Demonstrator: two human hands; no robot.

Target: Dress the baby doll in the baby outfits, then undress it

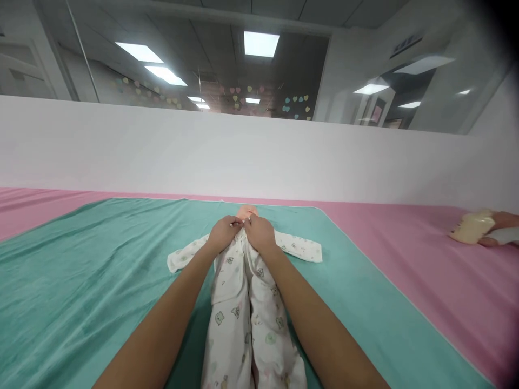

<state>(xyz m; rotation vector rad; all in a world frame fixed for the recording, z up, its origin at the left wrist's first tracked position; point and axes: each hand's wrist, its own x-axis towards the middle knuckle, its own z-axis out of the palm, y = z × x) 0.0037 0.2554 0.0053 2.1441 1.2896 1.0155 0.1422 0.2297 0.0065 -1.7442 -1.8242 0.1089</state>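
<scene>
A baby doll [247, 210] lies on its back with its head away from me, mostly hidden by my hands. It wears a white baby shirt [230, 260] with small animal prints, its sleeves spread out to both sides. White trousers [231, 329] in a similar print stretch toward me. My left hand [225, 231] pinches the shirt at the collar, just below the doll's head. Beside it, my right hand [260, 232] grips the other side of the collar, fingers closed. The two hands nearly touch.
A teal cloth [121, 281] lies under the doll, over a pink sheet [438, 281]. At the far right edge is part of another doll [506, 220] with a cream-coloured piece [472, 227]. A white wall [243, 156] with windows above bounds the back.
</scene>
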